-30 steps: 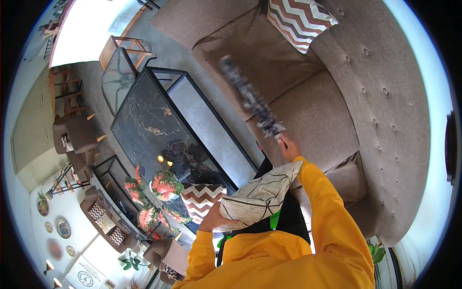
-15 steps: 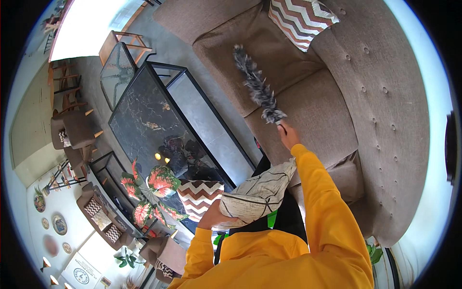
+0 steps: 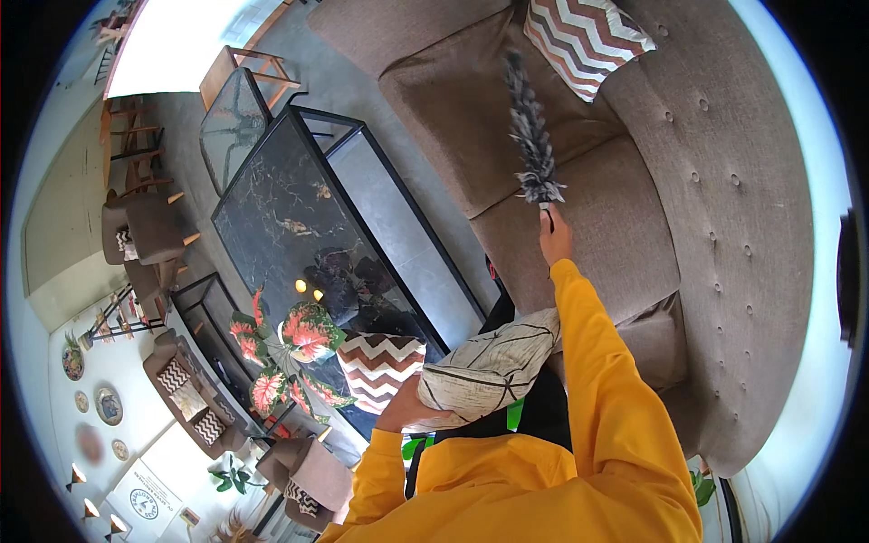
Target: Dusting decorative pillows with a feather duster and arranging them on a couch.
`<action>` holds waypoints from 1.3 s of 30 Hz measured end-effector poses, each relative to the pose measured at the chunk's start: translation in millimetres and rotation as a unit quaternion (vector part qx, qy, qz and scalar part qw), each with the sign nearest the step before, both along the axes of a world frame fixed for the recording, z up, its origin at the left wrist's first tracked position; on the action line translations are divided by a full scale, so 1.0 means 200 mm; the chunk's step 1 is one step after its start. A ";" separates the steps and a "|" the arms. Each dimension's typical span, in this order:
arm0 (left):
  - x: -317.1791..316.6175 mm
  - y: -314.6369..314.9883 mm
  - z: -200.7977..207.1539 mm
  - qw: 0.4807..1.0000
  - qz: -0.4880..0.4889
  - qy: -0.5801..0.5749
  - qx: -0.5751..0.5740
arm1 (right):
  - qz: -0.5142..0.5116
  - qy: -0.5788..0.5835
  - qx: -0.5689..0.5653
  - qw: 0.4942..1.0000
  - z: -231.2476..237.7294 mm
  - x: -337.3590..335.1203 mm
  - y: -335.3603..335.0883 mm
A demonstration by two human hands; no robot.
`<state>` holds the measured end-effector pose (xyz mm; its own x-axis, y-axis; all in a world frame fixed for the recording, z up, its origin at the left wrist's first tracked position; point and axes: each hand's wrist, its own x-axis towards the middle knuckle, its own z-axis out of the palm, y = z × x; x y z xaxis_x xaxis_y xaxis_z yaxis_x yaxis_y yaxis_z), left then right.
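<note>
In my right hand (image 3: 556, 237) is the handle of a grey feather duster (image 3: 531, 136), the fingers closed round it. Its fluffy head extends away over the seat of a brown sofa (image 3: 597, 217). My left hand (image 3: 407, 409) grips the near end of a cream cushion with dark crossing lines (image 3: 493, 366), held against my front. A brown and white zigzag cushion (image 3: 380, 362) is beside that hand; whether the hand also holds it is unclear. Another zigzag cushion (image 3: 584, 41) leans on the sofa's backrest at the far end.
Left of the sofa stands a black-framed table with a dark marble top (image 3: 281, 208). A potted plant with red and green leaves (image 3: 303, 335) is near my left arm. Beyond are a glass-topped table (image 3: 231, 131), a wooden stool (image 3: 262, 72) and brown armchairs (image 3: 149, 226).
The duster has swung right, its tip moving toward the cushion on the sofa. My right hand has shifted slightly right and farther away. My left hand keeps the cream cushion.
</note>
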<state>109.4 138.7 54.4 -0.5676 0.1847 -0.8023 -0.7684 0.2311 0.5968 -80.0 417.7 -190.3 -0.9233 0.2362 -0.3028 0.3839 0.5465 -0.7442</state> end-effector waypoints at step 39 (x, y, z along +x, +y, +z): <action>0.24 0.38 0.08 0.975 -0.002 0.197 -0.099 | 0.097 -0.139 0.073 0.983 -0.03 1.40 1.08</action>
